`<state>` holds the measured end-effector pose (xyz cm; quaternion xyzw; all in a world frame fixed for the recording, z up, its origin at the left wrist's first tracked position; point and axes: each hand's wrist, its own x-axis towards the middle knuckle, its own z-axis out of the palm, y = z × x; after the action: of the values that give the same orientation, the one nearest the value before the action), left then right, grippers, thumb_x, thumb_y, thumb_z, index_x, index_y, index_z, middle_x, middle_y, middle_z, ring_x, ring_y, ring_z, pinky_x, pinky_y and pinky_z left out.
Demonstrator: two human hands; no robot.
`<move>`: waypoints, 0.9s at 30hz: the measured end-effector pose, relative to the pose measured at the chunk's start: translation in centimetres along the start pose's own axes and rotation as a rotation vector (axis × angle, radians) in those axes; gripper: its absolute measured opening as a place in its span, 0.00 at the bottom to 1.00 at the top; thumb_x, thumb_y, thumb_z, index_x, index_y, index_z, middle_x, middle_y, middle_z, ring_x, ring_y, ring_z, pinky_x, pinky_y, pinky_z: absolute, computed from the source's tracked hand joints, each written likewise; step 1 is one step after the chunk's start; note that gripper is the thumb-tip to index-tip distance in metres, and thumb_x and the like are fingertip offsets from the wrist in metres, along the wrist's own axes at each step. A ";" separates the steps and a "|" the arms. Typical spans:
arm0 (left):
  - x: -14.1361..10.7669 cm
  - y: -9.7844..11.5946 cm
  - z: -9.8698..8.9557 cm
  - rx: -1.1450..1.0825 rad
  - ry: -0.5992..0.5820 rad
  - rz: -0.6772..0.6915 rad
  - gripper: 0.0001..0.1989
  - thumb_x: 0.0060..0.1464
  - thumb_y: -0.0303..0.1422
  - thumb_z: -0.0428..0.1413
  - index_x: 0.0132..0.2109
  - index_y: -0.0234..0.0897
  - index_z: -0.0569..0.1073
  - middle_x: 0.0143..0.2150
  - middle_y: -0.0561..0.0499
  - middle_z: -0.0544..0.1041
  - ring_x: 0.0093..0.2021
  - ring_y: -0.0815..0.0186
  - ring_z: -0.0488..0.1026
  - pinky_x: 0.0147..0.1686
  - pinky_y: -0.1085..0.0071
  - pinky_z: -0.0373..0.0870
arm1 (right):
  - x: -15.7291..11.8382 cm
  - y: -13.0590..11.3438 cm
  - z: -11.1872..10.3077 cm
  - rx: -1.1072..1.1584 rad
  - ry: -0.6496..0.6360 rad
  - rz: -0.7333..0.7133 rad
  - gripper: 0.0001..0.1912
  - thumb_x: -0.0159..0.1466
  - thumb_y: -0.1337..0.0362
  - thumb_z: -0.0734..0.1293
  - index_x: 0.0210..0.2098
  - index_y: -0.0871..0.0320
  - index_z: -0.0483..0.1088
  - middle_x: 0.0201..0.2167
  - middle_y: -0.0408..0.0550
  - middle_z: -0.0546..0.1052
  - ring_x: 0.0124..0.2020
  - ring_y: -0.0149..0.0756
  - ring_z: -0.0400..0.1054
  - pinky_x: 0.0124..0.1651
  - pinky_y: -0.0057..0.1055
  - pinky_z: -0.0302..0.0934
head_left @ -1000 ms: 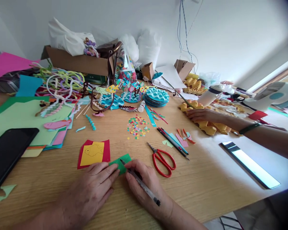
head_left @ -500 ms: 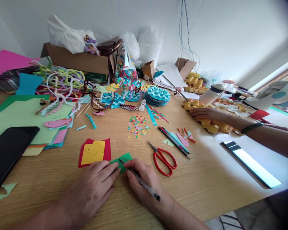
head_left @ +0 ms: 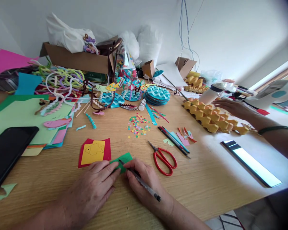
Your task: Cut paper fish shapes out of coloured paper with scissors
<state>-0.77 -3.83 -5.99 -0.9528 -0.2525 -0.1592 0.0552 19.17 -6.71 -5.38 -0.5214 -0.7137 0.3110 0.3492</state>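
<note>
A small green paper [head_left: 127, 157] lies on the table, its lower left part covered by my left hand [head_left: 93, 187], whose fingers lie flat and press on it. My right hand [head_left: 146, 185] is closed around a pen [head_left: 144, 184], the tip touching the green paper. Behind my left hand is a red paper [head_left: 107, 148] bearing a yellow piece [head_left: 93, 153] with a fish drawn on it. Red-handled scissors [head_left: 162, 158] rest to the right of my right hand.
Pencils [head_left: 174, 140], paper scraps and colored dots [head_left: 138, 126] lie farther back. At left are a phone [head_left: 12, 153] and stacked papers [head_left: 14, 118]. Another person's hand [head_left: 235, 107] is over a yellow egg tray [head_left: 206, 116]; a ruler [head_left: 252, 164] lies nearer.
The other person's hand has moved right along the egg tray, uncovering more of it. My hands, the pen and the green paper look unchanged.
</note>
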 end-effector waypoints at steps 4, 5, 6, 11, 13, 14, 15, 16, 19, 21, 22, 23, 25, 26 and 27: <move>0.0 0.0 0.1 0.004 0.008 0.001 0.16 0.58 0.28 0.50 0.53 0.36 0.71 0.52 0.49 0.76 0.49 0.58 0.69 0.48 0.61 0.67 | 0.1 -0.2 -0.1 -0.006 0.004 0.015 0.08 0.60 0.72 0.59 0.37 0.60 0.68 0.27 0.45 0.73 0.29 0.33 0.67 0.33 0.28 0.59; 0.0 0.0 0.1 0.001 0.011 -0.004 0.16 0.58 0.28 0.49 0.53 0.36 0.71 0.52 0.49 0.76 0.49 0.58 0.69 0.48 0.61 0.67 | 0.1 -0.2 -0.1 -0.007 0.006 0.019 0.08 0.60 0.72 0.59 0.37 0.60 0.68 0.28 0.45 0.73 0.29 0.33 0.67 0.33 0.28 0.59; -0.1 0.0 0.2 -0.005 0.013 -0.011 0.16 0.58 0.28 0.49 0.53 0.36 0.71 0.52 0.49 0.76 0.49 0.59 0.69 0.48 0.61 0.67 | 0.1 -0.3 -0.1 -0.008 0.007 0.019 0.08 0.60 0.71 0.59 0.37 0.60 0.68 0.28 0.45 0.73 0.29 0.33 0.67 0.33 0.28 0.59; -0.2 0.1 0.2 -0.045 0.005 -0.054 0.17 0.59 0.28 0.48 0.54 0.39 0.70 0.52 0.50 0.75 0.50 0.60 0.68 0.50 0.62 0.66 | 0.1 -0.4 -0.1 -0.012 0.004 0.015 0.08 0.60 0.71 0.59 0.37 0.59 0.67 0.27 0.45 0.73 0.29 0.33 0.67 0.33 0.28 0.60; -0.1 0.1 0.2 -0.037 -0.001 -0.050 0.17 0.59 0.29 0.48 0.54 0.39 0.71 0.52 0.50 0.75 0.50 0.60 0.68 0.49 0.62 0.67 | 0.1 -0.4 -0.1 -0.014 0.012 0.018 0.08 0.60 0.71 0.58 0.37 0.58 0.67 0.27 0.45 0.73 0.29 0.33 0.67 0.33 0.28 0.60; -0.1 0.0 0.1 -0.028 -0.004 -0.040 0.17 0.59 0.29 0.48 0.54 0.38 0.71 0.52 0.49 0.76 0.49 0.59 0.68 0.49 0.62 0.67 | 0.2 -0.4 -0.1 -0.017 0.019 0.018 0.08 0.60 0.71 0.58 0.37 0.59 0.67 0.28 0.45 0.73 0.28 0.33 0.67 0.33 0.28 0.60; -0.1 0.0 0.0 -0.019 -0.004 -0.028 0.16 0.59 0.29 0.48 0.53 0.37 0.71 0.52 0.49 0.76 0.49 0.59 0.69 0.48 0.62 0.67 | 0.2 -0.4 -0.1 -0.020 0.023 0.017 0.08 0.60 0.71 0.58 0.37 0.59 0.67 0.28 0.45 0.73 0.28 0.33 0.67 0.33 0.28 0.61; 0.0 0.0 0.0 -0.014 0.000 -0.020 0.16 0.59 0.29 0.48 0.53 0.36 0.72 0.51 0.49 0.76 0.48 0.59 0.69 0.48 0.62 0.68 | 0.2 -0.4 -0.1 -0.021 0.024 0.013 0.08 0.60 0.71 0.58 0.37 0.59 0.67 0.28 0.45 0.73 0.28 0.33 0.67 0.33 0.28 0.61; 0.0 -0.1 0.0 -0.011 0.011 -0.012 0.16 0.60 0.29 0.47 0.53 0.37 0.72 0.51 0.49 0.76 0.48 0.59 0.69 0.47 0.62 0.68 | 0.2 -0.4 -0.1 -0.023 0.018 0.004 0.08 0.60 0.71 0.58 0.36 0.58 0.67 0.27 0.44 0.73 0.28 0.33 0.67 0.33 0.28 0.61; 0.1 -0.1 0.0 -0.013 0.012 -0.016 0.16 0.60 0.29 0.48 0.53 0.37 0.71 0.52 0.49 0.76 0.48 0.59 0.69 0.47 0.62 0.68 | 0.2 -0.4 -0.1 -0.026 0.019 0.009 0.08 0.60 0.71 0.58 0.36 0.58 0.67 0.27 0.44 0.73 0.28 0.33 0.67 0.33 0.28 0.61; 0.1 0.0 0.0 -0.012 0.009 -0.017 0.16 0.59 0.29 0.48 0.53 0.37 0.71 0.52 0.49 0.76 0.49 0.59 0.69 0.47 0.61 0.68 | 0.2 -0.4 -0.1 -0.027 0.021 0.012 0.08 0.60 0.71 0.58 0.36 0.58 0.67 0.27 0.44 0.73 0.28 0.33 0.67 0.33 0.28 0.61; 0.1 0.0 0.1 -0.012 0.005 -0.015 0.16 0.59 0.29 0.49 0.53 0.36 0.71 0.52 0.49 0.76 0.49 0.58 0.69 0.47 0.61 0.68 | 0.2 -0.4 -0.1 -0.027 0.020 0.015 0.08 0.60 0.71 0.58 0.37 0.59 0.67 0.27 0.45 0.73 0.28 0.33 0.67 0.33 0.28 0.61; 0.0 0.0 0.1 -0.011 -0.006 -0.014 0.16 0.59 0.28 0.49 0.53 0.36 0.71 0.52 0.48 0.76 0.49 0.58 0.69 0.48 0.61 0.68 | 0.1 -0.4 -0.1 -0.024 0.017 0.018 0.08 0.60 0.71 0.58 0.37 0.59 0.67 0.28 0.45 0.73 0.28 0.33 0.67 0.32 0.27 0.60; 0.0 0.0 0.2 -0.013 -0.011 -0.015 0.16 0.59 0.28 0.49 0.53 0.36 0.71 0.52 0.48 0.76 0.49 0.58 0.69 0.48 0.61 0.68 | 0.1 -0.4 -0.1 -0.023 0.015 0.016 0.08 0.60 0.71 0.58 0.37 0.59 0.67 0.28 0.45 0.73 0.28 0.33 0.67 0.32 0.27 0.60; -0.1 0.1 0.2 -0.014 -0.015 -0.017 0.16 0.59 0.28 0.49 0.53 0.37 0.71 0.53 0.48 0.75 0.50 0.58 0.69 0.48 0.61 0.68 | 0.1 -0.3 -0.1 -0.022 0.013 0.014 0.08 0.60 0.71 0.58 0.37 0.58 0.67 0.28 0.45 0.73 0.28 0.33 0.67 0.32 0.27 0.60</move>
<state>-0.76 -3.88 -6.19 -0.9522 -0.2598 -0.1543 0.0451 19.01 -6.69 -5.04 -0.5321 -0.7112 0.3022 0.3460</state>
